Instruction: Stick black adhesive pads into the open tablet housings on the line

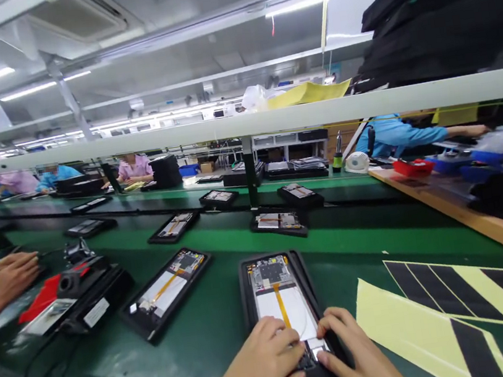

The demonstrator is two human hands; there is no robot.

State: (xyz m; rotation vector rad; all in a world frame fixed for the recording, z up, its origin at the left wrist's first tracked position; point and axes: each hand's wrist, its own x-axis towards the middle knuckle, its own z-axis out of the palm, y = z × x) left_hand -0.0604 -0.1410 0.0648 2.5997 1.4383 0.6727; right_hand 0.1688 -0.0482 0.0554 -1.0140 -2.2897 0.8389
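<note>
An opened device point(268, 303) with a white battery, an orange ribbon strip and a circuit board lies in a black tray point(245, 283) right in front of me. My left hand point(269, 364) rests over its lower left part, fingers bent onto the lower edge. On the lower right, my right hand point(353, 349) has thumb and forefinger close together at the device's corner; whether something small is between them is hidden. Yellow backing sheets point(406, 323) with black adhesive strips point(477, 347) lie to the right of my right hand.
Another opened device point(167, 291) lies to the left, beside a black fixture point(96, 298) with cables. A co-worker's hands point(11, 278) are at far left. More trayed devices point(279, 221) sit beyond. A wooden-edged table point(470, 214) with red and blue bins stands right.
</note>
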